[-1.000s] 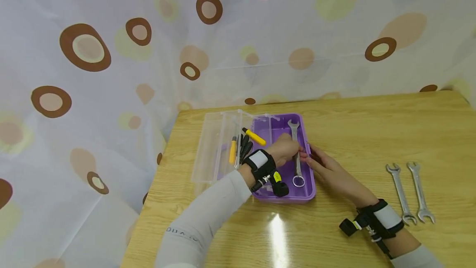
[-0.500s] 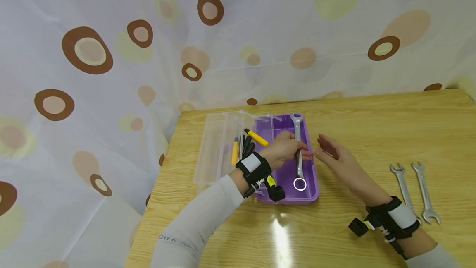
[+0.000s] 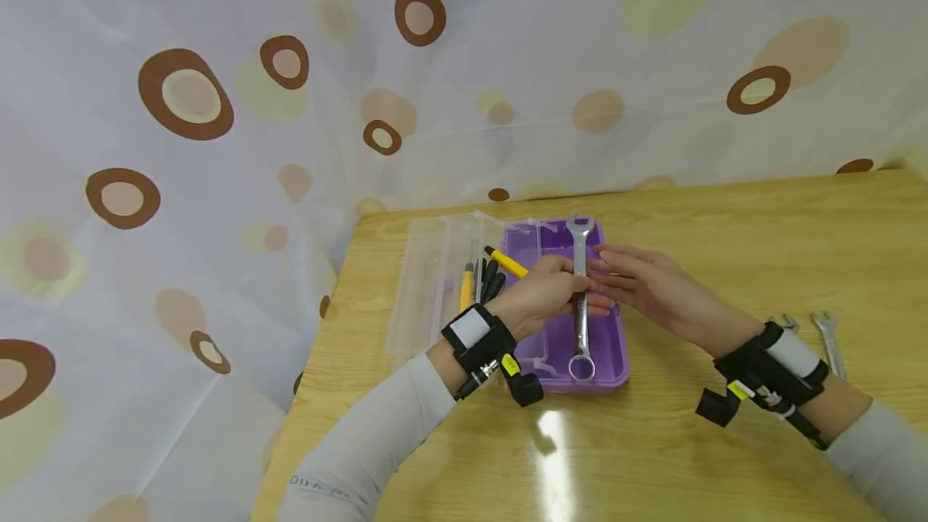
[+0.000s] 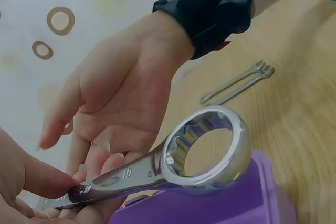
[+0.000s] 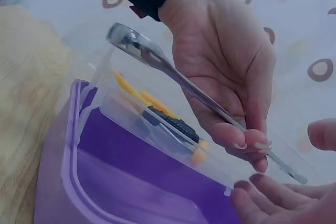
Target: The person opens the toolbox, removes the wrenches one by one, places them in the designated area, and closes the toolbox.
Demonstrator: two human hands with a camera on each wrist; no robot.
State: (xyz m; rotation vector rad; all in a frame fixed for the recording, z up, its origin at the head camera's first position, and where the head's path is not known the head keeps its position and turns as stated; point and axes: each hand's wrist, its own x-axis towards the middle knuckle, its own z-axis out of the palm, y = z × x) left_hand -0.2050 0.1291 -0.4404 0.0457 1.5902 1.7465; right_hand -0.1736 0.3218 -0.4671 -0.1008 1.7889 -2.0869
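Note:
My left hand [image 3: 547,290] pinches a shiny combination wrench [image 3: 581,325] by the middle of its shank, just above a purple plastic box [image 3: 618,353]. The ring end of the wrench [image 4: 239,148] points toward me and the open-jaw end points away. My right hand [image 3: 663,296] is beside the wrench on its right, fingers extended toward the left fingertips. In the right wrist view, the right hand [image 5: 294,200] has straight fingers close to the wrench's far end; whether they touch it I cannot tell.
The box's clear lid [image 3: 416,288] lies folded out to the left. Yellow-handled [image 3: 467,288] and black-handled tools [image 3: 493,280] sit at the box's left side. Two open-ended wrenches [image 4: 236,82] lie on the wooden table [image 3: 725,224] at the right, partly behind the right forearm.
The wrench has come up out of the purple box in my left hand. My right hand left the box's right rim, moved right, then came back toward the wrench.

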